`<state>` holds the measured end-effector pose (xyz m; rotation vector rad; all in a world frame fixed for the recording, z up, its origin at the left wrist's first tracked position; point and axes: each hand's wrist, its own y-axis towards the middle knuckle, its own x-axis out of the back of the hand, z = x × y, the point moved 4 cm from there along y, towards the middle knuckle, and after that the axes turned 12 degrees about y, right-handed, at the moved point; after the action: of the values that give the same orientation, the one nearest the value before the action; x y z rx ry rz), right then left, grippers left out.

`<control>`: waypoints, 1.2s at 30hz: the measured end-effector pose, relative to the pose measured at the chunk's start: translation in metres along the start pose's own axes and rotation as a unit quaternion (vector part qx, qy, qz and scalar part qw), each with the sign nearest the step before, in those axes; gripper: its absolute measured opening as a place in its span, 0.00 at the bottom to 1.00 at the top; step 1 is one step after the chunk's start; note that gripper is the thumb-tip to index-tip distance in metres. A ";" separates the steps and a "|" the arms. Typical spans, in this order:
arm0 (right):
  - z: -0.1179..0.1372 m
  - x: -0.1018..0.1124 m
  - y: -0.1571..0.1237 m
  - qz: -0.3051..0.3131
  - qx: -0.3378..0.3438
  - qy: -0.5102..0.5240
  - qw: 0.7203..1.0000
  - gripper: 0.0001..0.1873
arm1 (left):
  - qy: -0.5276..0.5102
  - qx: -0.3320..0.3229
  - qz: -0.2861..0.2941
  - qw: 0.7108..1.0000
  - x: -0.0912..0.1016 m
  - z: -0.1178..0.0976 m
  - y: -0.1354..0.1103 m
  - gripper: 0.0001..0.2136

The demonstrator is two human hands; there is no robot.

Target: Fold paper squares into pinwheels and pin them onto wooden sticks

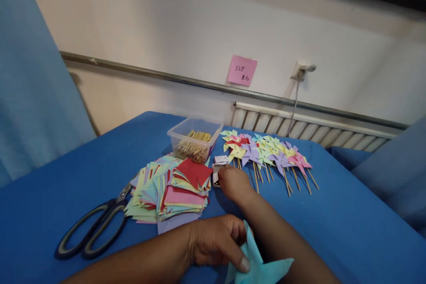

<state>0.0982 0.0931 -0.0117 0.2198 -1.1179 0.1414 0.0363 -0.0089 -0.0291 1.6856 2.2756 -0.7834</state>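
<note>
Left hand (218, 240) pinching pointed blue paper pinwheel (261, 270), right hand (235, 182) at box (216, 168), grip hidden

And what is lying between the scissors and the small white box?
In the head view, a pile of coloured paper lies between the scissors and the small white box.

2 hands (218, 239) (234, 182), 1 held pinwheel (258, 268), 1 box (216, 168), 1 tub (177, 145), 1 pair of scissors (114, 204), 1 note (242, 71).
</note>
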 end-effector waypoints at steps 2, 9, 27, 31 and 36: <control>-0.002 0.000 -0.001 -0.006 0.007 0.018 1.000 0.10 | 0.002 0.002 -0.004 1.000 0.000 0.000 0.000 0.12; -0.015 0.006 -0.003 -0.049 0.016 0.146 0.988 0.06 | 0.003 0.002 -0.008 1.000 0.000 -0.002 0.000 0.11; -0.057 -0.007 -0.049 -0.136 -0.068 0.538 0.829 0.08 | -0.066 -0.101 -0.100 0.988 0.010 -0.010 0.001 0.12; -0.077 -0.003 -0.091 -0.120 -0.095 0.523 0.839 0.08 | -0.072 -0.114 -0.148 0.980 0.016 -0.013 0.003 0.12; -0.079 0.011 -0.103 -0.067 -0.087 0.356 0.928 0.02 | -0.077 -0.140 -0.209 0.965 0.023 -0.019 0.002 0.11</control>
<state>0.1949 0.0126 -0.0451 0.0704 -0.3828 -0.0075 0.0331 0.0200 -0.0241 1.0023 2.5167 -0.6018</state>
